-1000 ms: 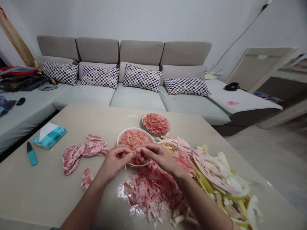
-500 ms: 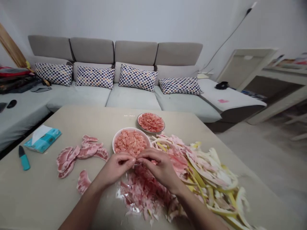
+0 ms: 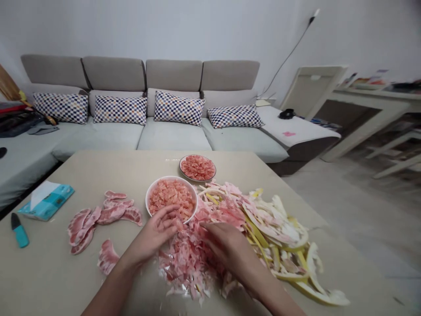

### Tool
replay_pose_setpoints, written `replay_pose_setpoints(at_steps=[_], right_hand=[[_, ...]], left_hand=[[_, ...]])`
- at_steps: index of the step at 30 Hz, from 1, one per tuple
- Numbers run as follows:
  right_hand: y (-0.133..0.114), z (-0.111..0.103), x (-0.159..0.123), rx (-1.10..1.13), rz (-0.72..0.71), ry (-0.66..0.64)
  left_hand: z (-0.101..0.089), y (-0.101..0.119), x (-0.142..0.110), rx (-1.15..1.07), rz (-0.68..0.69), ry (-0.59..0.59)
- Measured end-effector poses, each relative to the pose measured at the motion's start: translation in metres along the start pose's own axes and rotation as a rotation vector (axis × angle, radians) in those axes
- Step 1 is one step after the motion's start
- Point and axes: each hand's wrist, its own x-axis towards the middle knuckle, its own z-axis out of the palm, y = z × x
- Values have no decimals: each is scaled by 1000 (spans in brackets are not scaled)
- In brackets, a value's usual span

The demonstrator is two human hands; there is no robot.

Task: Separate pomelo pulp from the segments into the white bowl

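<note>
My left hand (image 3: 160, 230) is at the near rim of a white bowl (image 3: 148, 210), fingers curved, with a small pink piece of pomelo pulp (image 3: 179, 224) at the fingertips. The bowl is heaped with loose pomelo pulp (image 3: 173, 195). My right hand (image 3: 226, 245) hovers over a pile of torn pink membrane (image 3: 186, 263); its fingers are stretched out and partly apart, and their undersides are hidden. Left of the bowl lie several pomelo segments (image 3: 115, 210), with one single segment (image 3: 108, 256) nearer my left forearm.
Behind the bowl stands a dark-rimmed plate (image 3: 180, 168) of pulp. Thick yellow-white peel (image 3: 279, 232) spreads over the table's right side. A blue tissue pack (image 3: 49, 202) and a teal-handled knife (image 3: 20, 232) lie at left. A sofa (image 3: 173, 134) runs behind the table (image 3: 138, 164).
My hands, pinched together by the bowl half a second ago, have parted. The right hand has moved over the membrane pile and its fingers have loosened. The view has turned slightly right.
</note>
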Motion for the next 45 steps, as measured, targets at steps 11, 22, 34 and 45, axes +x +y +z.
replay_pose_setpoints(at_steps=[11, 22, 34, 45], right_hand=[[-48, 0, 29, 654, 25, 152], [-45, 17, 48, 752, 60, 103], [-43, 20, 64, 1047, 159, -80], [-45, 26, 69, 1127, 211, -35]], left_hand=[[-2, -3, 3, -118, 113, -27], [-4, -1, 6, 40, 119, 190], [-11, 0, 8, 145, 139, 277], [-17, -2, 8, 196, 180, 298]])
